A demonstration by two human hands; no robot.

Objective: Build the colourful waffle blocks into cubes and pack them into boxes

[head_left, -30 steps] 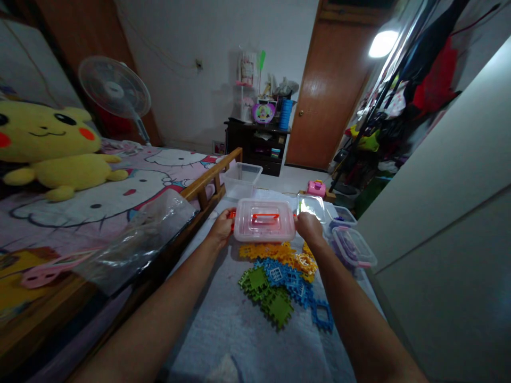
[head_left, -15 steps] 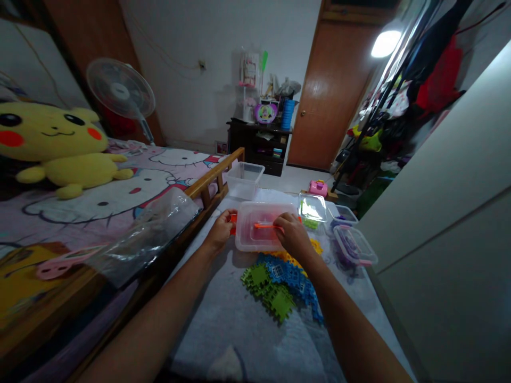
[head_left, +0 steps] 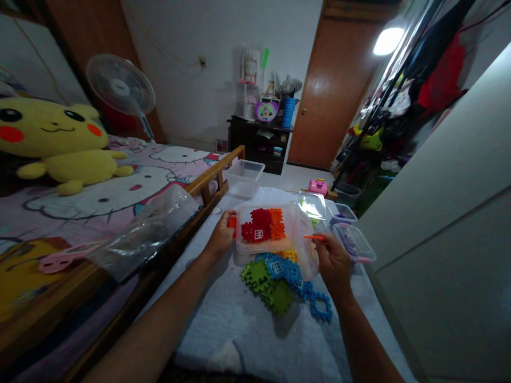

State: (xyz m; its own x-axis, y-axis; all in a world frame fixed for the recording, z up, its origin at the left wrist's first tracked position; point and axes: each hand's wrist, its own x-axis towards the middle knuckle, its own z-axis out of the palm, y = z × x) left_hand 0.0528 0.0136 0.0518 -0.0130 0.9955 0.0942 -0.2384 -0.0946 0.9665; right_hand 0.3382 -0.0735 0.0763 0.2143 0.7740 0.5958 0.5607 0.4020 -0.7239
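Observation:
A clear plastic box (head_left: pixel 244 248) holds red building pieces (head_left: pixel 259 221) and orange building pieces (head_left: pixel 277 222). My left hand (head_left: pixel 221 235) is closed on its left side, at an orange latch (head_left: pixel 232 226). On the other side my right hand (head_left: pixel 334 260) grips the translucent lid (head_left: pixel 308 258) by its orange handle (head_left: pixel 313 238). The lid is tilted steeply at the box's right end. In front lie green pieces (head_left: pixel 275 296) and blue pieces (head_left: pixel 293 272). Yellow pieces (head_left: pixel 290 256) show partly behind the blue ones.
An open clear container (head_left: pixel 244 183) stands at the far left corner, by the wooden rail (head_left: pixel 215 173). Lidded boxes (head_left: pixel 357 244) line the right side, with another clear box (head_left: pixel 312 205) farther back. A plastic bag (head_left: pixel 149 229) lies over the left rail.
My right hand has moved right and toward me with the lid, which has come off the box top and tilted. The red and orange pieces now show. My left hand stays put.

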